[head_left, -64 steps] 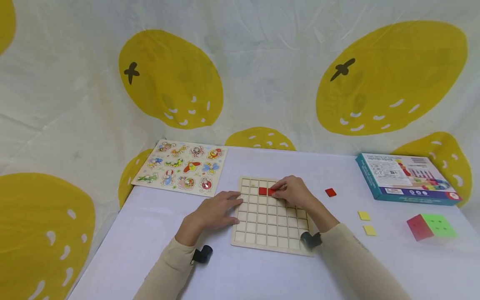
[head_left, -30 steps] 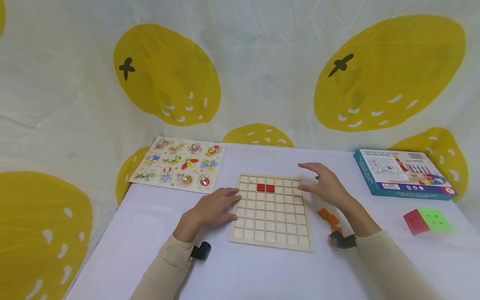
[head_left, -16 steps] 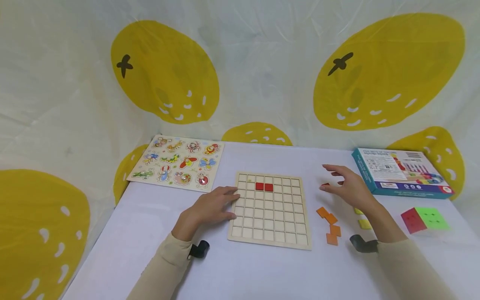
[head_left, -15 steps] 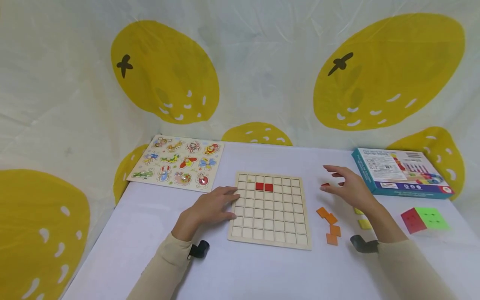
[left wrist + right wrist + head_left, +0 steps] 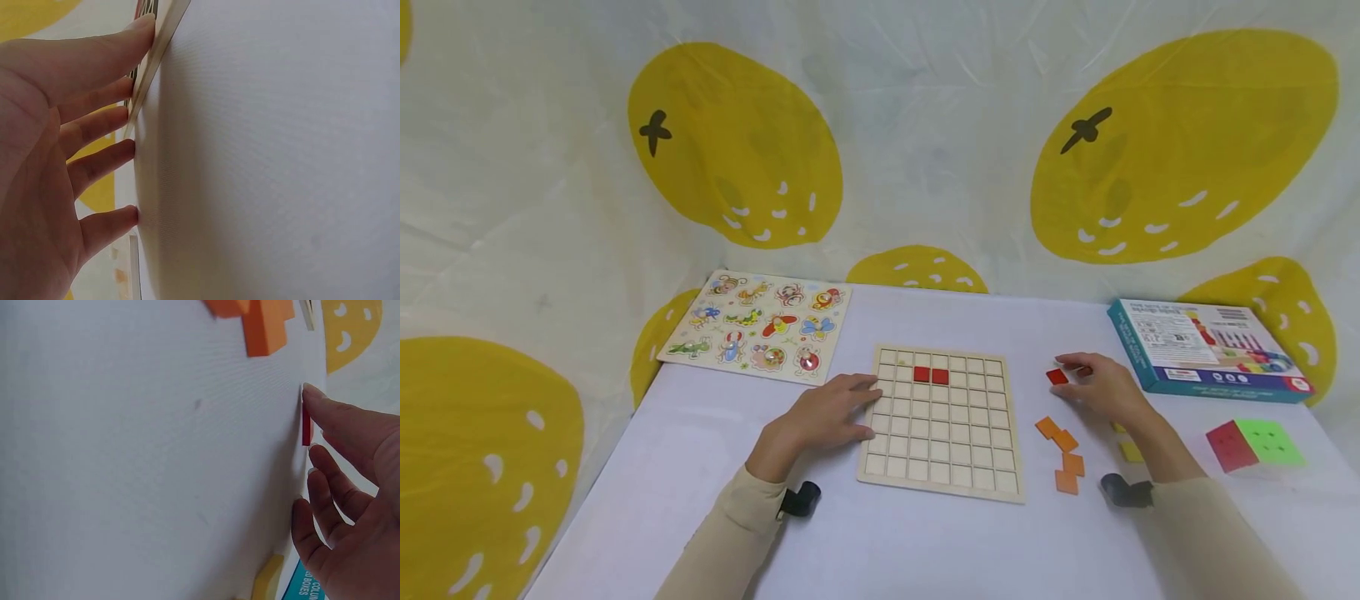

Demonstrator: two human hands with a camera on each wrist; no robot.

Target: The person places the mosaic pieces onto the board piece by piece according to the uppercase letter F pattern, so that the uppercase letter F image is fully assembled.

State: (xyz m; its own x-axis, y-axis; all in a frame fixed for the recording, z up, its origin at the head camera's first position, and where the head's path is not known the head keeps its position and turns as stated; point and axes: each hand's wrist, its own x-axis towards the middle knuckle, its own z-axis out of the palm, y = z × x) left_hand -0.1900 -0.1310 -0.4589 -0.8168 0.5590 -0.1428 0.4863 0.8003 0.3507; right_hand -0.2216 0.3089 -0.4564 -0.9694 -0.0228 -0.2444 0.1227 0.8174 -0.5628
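On the white table lies a wooden grid board [image 5: 949,492], with two red square tiles [image 5: 931,376] side by side in its second row from the back. My left hand [image 5: 820,421] rests at the board's left edge, fingers spread; in the left wrist view its thumb [image 5: 140,31] touches the board's side. To the right of the board, my right hand [image 5: 1105,387] is down around a loose red tile [image 5: 1056,377], thumb at its near side and forefinger past its far corner. The right wrist view shows this red tile [image 5: 306,425] on edge-on, beside the thumb.
Several orange tiles [image 5: 1066,482] lie right of the board, and yellow tiles [image 5: 1131,452] are partly hidden under the right forearm. A red-and-green cube [image 5: 1255,446] and a teal-edged box [image 5: 1217,350] are further right. An insect puzzle board [image 5: 760,325] lies back left.
My right hand has left the second red tile on the board, moved right and come down around the loose red tile. The left hand has stayed at the board's edge.
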